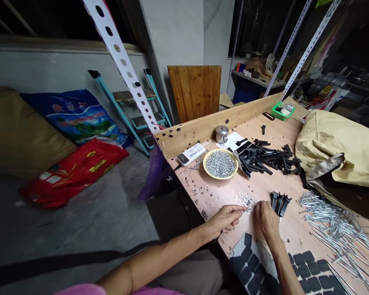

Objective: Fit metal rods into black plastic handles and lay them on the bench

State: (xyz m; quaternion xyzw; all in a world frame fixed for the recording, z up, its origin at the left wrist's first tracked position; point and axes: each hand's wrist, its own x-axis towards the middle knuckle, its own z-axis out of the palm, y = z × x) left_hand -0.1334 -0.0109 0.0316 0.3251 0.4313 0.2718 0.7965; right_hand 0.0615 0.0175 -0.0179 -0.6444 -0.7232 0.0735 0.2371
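Note:
My left hand [225, 220] reaches over the table from the left. Its index finger points into a small spread of metal nuts [247, 201], the other fingers curled in; whatever it pinches is too small to name. Close by on the right, my right hand [267, 220] rests low with fingers bent together, and what they hold is hidden. Just beyond that hand lies a small group of black plastic parts [279, 203] with metal rods in them. A yellow bowl [205, 169] full of small metal pieces stands farther back.
Many black plastic parts [258, 157] lie in a heap behind. Loose metal rods [335, 225] cover the right side, below a beige sack [341, 143]. Black pads [253, 262] on sheets lie at the front edge. A lidded metal cup [222, 134] stands by the wooden board [197, 133].

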